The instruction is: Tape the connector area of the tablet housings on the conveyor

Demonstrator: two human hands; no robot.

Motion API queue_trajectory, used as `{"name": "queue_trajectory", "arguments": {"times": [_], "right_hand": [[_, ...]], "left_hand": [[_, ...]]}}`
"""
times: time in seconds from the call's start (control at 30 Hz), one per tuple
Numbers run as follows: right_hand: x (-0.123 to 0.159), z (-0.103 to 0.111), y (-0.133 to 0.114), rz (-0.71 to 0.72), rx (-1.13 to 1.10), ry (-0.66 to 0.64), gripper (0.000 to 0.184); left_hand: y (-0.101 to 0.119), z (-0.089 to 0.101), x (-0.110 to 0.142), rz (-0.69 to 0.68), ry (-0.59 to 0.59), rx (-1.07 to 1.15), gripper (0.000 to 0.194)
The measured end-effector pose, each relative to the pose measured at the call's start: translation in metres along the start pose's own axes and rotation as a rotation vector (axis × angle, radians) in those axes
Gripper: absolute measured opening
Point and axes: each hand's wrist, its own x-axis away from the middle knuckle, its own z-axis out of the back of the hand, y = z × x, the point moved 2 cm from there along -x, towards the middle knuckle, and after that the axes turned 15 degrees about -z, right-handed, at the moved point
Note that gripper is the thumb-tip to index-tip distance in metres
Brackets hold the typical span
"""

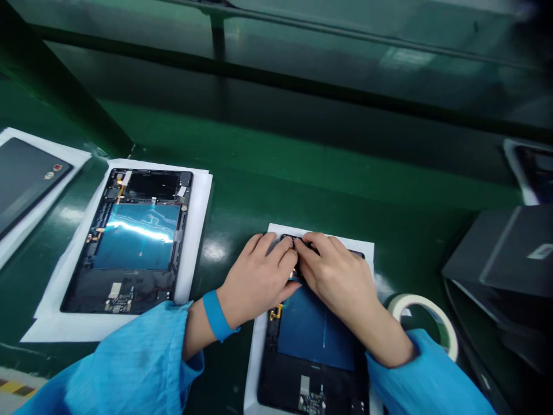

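An opened tablet, with its blue inner panel and a small circuit board bare, lies on white paper right in front of me. Both hands meet at its far edge. My left hand, with a blue band round the wrist, has its fingers bent and pressed together there. From the other side my right hand brings its curled fingertips to the same spot, almost touching the left ones. Whatever small part lies under the fingertips is hidden by them.
Another opened tablet lies on white paper to the left, with a dark closed panel farther left. A roll of tape sits by my right forearm. Beyond it stands a dark grey box-like object. A green beam rises at the far left.
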Motion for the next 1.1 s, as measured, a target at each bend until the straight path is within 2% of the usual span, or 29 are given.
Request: {"name": "queue_trajectory", "arguments": {"times": [0.2, 0.33, 0.4, 0.47, 0.57, 0.63, 0.7, 0.8, 0.93, 1.1], "right_hand": [[0.002, 0.003, -0.008, -0.043, 0.028, -0.13, 0.03], [0.02, 0.019, -0.006, -0.017, -0.091, -0.176, 0.034], [0.041, 0.033, 0.006, -0.014, -0.175, -0.12, 0.034], [0.07, 0.047, 0.029, -0.105, -0.189, 0.04, 0.031], [0.116, 0.06, 0.085, -0.416, 0.041, 0.371, 0.03], [0.139, 0.059, 0.123, -0.593, 0.211, 0.487, 0.029], [0.149, 0.051, 0.152, -0.697, 0.295, 0.483, 0.029], [0.149, 0.042, 0.172, -0.761, 0.313, 0.427, 0.028], [0.144, 0.041, 0.176, -0.779, 0.305, 0.431, 0.027], [0.144, 0.051, 0.175, -0.675, 0.34, 0.495, 0.012]], "left_hand": [[-0.003, 0.004, -0.002, 0.008, -0.001, -0.008, 0.049], [-0.007, 0.004, -0.005, -0.032, -0.018, -0.064, 0.045], [-0.011, 0.002, -0.007, -0.053, -0.017, -0.097, 0.043], [-0.013, 0.0, -0.008, -0.072, -0.01, -0.123, 0.043], [-0.014, -0.001, -0.009, -0.084, -0.004, -0.152, 0.044], [-0.014, 0.0, -0.009, -0.084, 0.0, -0.165, 0.044], [-0.014, 0.001, -0.009, -0.09, 0.004, -0.174, 0.043], [-0.014, 0.003, -0.01, -0.111, 0.025, -0.189, 0.044], [-0.014, 0.004, -0.01, -0.12, 0.039, -0.196, 0.043], [-0.012, 0.003, -0.009, -0.103, 0.013, -0.186, 0.042]]}}
